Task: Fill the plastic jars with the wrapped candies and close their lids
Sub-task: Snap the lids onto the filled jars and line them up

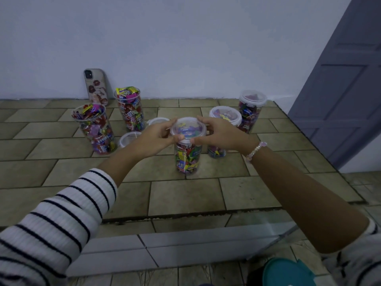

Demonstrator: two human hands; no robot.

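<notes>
Free room and obstacles, tan tiled surface (185,195):
- Near strip: bare tiles, open from the front edge to the central lidded clear plastic jar of wrapped candies (187,155). The left hand (156,135) and right hand (218,133) grip its top.
- Left: two tall open candy jars (97,131) (129,110), with flat round clear lids (128,138) (157,121) in the gap.
- Right: two lidded jars (224,120) (252,108) standing close.
- Rear: white wall (185,48), with a patterned phone (95,86) leaning on it.

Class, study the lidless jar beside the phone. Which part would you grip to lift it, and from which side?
Grip the lidless jar round its straight clear wall, near mid-height, coming level from the front. It stands upright, and wrapped candies heap above its open rim, so a top grasp would probably crush them.
</notes>
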